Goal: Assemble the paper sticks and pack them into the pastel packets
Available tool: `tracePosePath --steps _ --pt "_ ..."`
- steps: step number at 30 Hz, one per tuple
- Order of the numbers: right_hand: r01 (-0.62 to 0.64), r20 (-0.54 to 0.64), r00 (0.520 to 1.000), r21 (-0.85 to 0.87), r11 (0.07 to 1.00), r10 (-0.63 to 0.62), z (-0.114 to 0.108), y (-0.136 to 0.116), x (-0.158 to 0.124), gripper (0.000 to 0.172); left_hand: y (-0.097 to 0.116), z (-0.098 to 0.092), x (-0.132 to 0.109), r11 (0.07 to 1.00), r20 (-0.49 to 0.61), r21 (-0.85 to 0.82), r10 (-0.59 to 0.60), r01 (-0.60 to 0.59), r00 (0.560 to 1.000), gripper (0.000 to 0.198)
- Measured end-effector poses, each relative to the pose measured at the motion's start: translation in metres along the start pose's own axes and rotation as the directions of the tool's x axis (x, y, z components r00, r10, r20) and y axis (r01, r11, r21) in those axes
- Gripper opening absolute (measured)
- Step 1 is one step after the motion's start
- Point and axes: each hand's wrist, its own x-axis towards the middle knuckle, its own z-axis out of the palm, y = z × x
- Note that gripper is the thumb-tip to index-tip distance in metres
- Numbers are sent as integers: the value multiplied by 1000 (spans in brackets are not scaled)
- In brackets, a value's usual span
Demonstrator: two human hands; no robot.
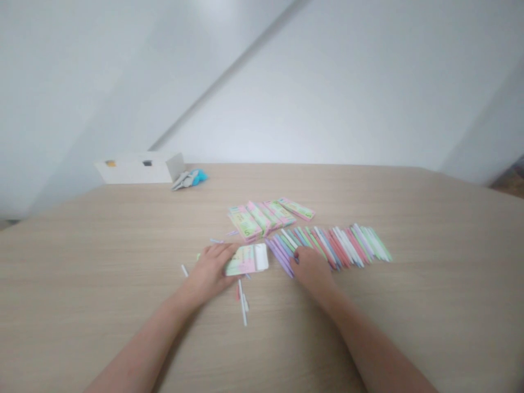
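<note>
A small pastel green, yellow and pink carton lies on the table, its white end flap open toward the right. My left hand is wrapped over the carton's left part, thumb at its near side. A long row of thin coloured sticks like chalk lies side by side, in purple, green, white, red and blue. At its left part, my right hand has its fingers curled and pinched on some sticks; which ones is hidden. Purple sticks lie just left of those fingers.
Several similar cartons lie in a group behind the row. Loose sticks are scattered around my left hand. Toward the back left stand a white box and a grey and blue item. A white wall rises behind the table.
</note>
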Motion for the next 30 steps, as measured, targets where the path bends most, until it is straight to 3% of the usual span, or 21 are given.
tracePosePath --steps 21,27,30 --pt "65 -54 996 8 998 -64 6 -3 -4 13 4 -1 0 1000 48 26 -8 7 999 55" --pt "36 -50 998 35 999 -34 6 -4 -4 15 5 -2 0 999 67 37 -15 12 998 55" --pt "-2 -82 997 128 992 12 2 -4 -3 15 6 -2 0 999 71 41 -14 11 997 56"
